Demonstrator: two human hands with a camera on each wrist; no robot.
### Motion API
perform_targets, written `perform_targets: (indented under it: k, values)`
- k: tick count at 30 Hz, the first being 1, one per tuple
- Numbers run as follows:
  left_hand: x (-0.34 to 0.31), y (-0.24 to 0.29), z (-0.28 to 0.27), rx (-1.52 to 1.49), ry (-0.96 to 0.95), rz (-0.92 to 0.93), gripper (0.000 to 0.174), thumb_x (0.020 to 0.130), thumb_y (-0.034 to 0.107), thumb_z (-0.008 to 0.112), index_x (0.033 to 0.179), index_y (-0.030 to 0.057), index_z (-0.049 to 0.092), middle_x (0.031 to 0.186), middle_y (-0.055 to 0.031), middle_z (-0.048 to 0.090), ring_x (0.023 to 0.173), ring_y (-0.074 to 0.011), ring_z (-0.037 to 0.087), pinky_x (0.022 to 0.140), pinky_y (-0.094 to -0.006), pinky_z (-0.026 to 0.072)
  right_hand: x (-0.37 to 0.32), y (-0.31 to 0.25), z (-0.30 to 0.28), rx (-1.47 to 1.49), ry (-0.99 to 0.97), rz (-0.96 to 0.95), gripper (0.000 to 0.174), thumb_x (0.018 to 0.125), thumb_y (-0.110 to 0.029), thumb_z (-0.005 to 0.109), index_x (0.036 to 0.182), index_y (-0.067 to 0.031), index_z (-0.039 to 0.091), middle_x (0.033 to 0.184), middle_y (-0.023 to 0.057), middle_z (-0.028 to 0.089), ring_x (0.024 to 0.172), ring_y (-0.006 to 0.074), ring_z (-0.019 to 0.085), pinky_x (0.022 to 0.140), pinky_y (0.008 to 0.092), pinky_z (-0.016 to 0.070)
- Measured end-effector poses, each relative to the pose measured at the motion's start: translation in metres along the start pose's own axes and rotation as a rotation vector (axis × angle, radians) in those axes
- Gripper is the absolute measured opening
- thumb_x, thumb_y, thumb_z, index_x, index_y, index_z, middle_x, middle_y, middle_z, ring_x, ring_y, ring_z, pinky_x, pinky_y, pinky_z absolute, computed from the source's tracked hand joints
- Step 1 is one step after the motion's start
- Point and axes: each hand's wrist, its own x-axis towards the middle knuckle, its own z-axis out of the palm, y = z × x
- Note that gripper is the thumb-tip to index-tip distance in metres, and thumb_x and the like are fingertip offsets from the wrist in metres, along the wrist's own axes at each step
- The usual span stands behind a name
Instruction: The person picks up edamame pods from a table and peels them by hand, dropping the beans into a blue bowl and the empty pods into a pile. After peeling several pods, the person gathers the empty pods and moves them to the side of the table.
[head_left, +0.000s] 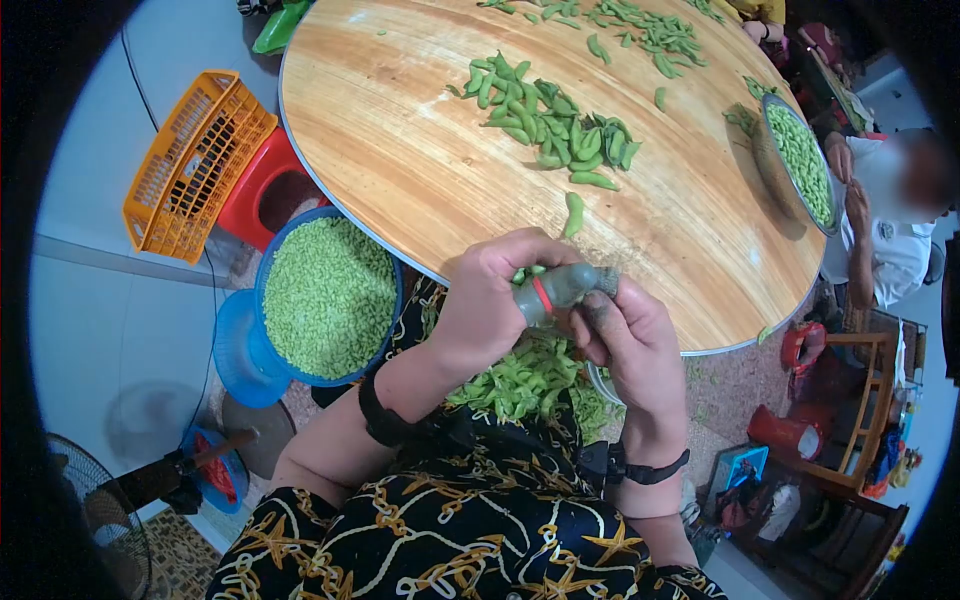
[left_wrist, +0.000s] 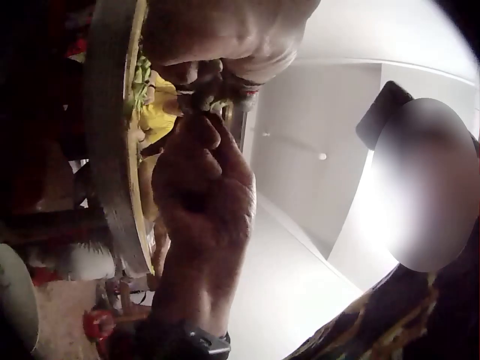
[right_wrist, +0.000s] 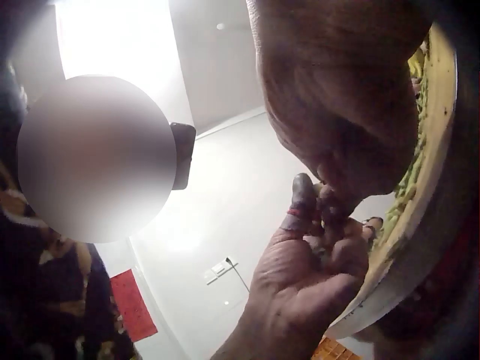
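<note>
My left hand [head_left: 488, 292] is held above my lap at the table's front edge, with its fingers curled round green soybean pods [head_left: 527, 272]. A grey-green cover [head_left: 565, 287] with a red band sits on its thumb. Facing it, my right hand [head_left: 638, 345] pinches with thumb and bent fingers close to the covered thumb tip. In the left wrist view a small greenish pod [left_wrist: 219, 106] shows at the meeting fingertips, mostly hidden by them. Below both hands, a heap of pods [head_left: 520, 385] lies over my lap. A single pod [head_left: 573, 214] rests on the table just beyond.
On the round wooden table [head_left: 400, 130] lie a pile of pods [head_left: 560, 125] and more farther back. A metal bowl of shelled beans [head_left: 800, 165] stands at right, near another person [head_left: 880, 220]. At left are a blue basin of beans [head_left: 330, 300], a red stool [head_left: 262, 185] and an orange basket [head_left: 195, 165].
</note>
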Motion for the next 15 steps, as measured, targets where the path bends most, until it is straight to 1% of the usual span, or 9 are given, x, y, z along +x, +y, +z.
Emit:
perform_targets:
  k: [3,6,7,8,9,10,12,14,15]
  values:
    - [0.002,-0.017,-0.008,-0.282,-0.11,-0.125,0.014,0.08,0.013,0.064,0.087,0.0016,0.058,0.08,0.0003,0.055,0.07,-0.0047,0.051,0.061,-0.0171,0.0403,0.001,0.002,-0.003,0.202,-0.069,0.082,0.016,0.092,-0.012,0.045,0.081,-0.0029,0.052,0.062,-0.0022,0.05,0.051,0.0033,0.04,0.046,0.0189,0.0327]
    - [0.003,-0.02,-0.006,-0.469,-0.153,-0.178,0.017,0.077,0.006,0.064,0.093,0.0017,0.059,0.079,0.0002,0.056,0.071,-0.0056,0.053,0.061,-0.0216,0.0431,0.001,0.002,0.002,0.087,0.045,0.111,0.014,0.091,-0.011,0.047,0.082,-0.0028,0.053,0.063,-0.002,0.051,0.05,0.0031,0.04,0.045,0.0193,0.0319]
    - [0.002,-0.016,-0.001,-0.154,-0.096,-0.034,0.017,0.078,0.007,0.064,0.092,0.0018,0.058,0.08,0.0001,0.056,0.074,-0.0058,0.052,0.065,-0.0209,0.0423,0.0,0.007,0.001,0.087,0.045,0.111,0.014,0.091,-0.011,0.047,0.082,-0.0028,0.053,0.063,-0.002,0.051,0.05,0.0031,0.04,0.045,0.0193,0.0319]
    - [0.002,-0.014,0.003,0.162,-0.036,0.109,0.017,0.078,0.008,0.065,0.091,0.0019,0.056,0.082,0.0001,0.056,0.076,-0.006,0.051,0.068,-0.0203,0.0415,0.001,0.015,0.0,-0.125,0.117,0.002,0.013,0.091,-0.011,0.048,0.082,-0.0025,0.054,0.063,-0.0021,0.051,0.05,0.0033,0.041,0.045,0.0191,0.0327]
    - [0.003,-0.017,0.003,0.162,-0.036,0.109,0.017,0.078,0.008,0.065,0.091,0.0019,0.056,0.082,0.0001,0.056,0.076,-0.006,0.051,0.068,-0.0203,0.0415,0.002,0.017,0.002,-0.338,0.188,-0.109,0.012,0.09,-0.01,0.049,0.083,-0.0023,0.055,0.063,-0.0021,0.052,0.05,0.0035,0.042,0.045,0.019,0.0335]
    - [0.004,-0.021,0.002,0.195,-0.01,0.106,0.017,0.078,0.007,0.065,0.091,0.0022,0.057,0.084,-0.0007,0.057,0.078,-0.0067,0.052,0.07,-0.0213,0.0424,0.002,0.015,0.003,-0.338,0.189,-0.109,0.012,0.09,-0.01,0.049,0.083,-0.0023,0.055,0.063,-0.0021,0.052,0.05,0.0035,0.042,0.045,0.019,0.0335]
    - [0.005,-0.021,0.004,0.227,0.014,0.103,0.017,0.078,0.006,0.066,0.091,0.0024,0.057,0.086,-0.0014,0.058,0.081,-0.0073,0.053,0.072,-0.0223,0.0434,0.004,0.007,0.007,-0.125,0.265,-0.036,0.012,0.09,-0.01,0.05,0.084,-0.0013,0.056,0.065,-0.0021,0.053,0.053,0.0044,0.045,0.047,0.0202,0.0375]
    - [0.003,-0.013,0.004,-0.151,-0.026,-0.048,0.02,0.078,0.007,0.066,0.095,0.0025,0.058,0.089,-0.0024,0.06,0.086,-0.0088,0.054,0.077,-0.0239,0.0444,0.003,0.007,-0.001,-0.006,0.206,0.034,0.011,0.089,-0.009,0.051,0.086,-0.0006,0.057,0.067,-0.0016,0.054,0.056,0.0051,0.047,0.051,0.0211,0.0402]
    - [0.004,-0.016,0.003,-0.152,-0.025,-0.049,0.02,0.078,0.007,0.066,0.095,0.0025,0.058,0.089,-0.0024,0.06,0.086,-0.0088,0.054,0.077,-0.0239,0.0444,0.002,0.007,-0.005,0.114,0.148,0.104,0.011,0.089,-0.009,0.051,0.088,0.0001,0.057,0.068,-0.001,0.055,0.06,0.0058,0.05,0.054,0.022,0.0429]
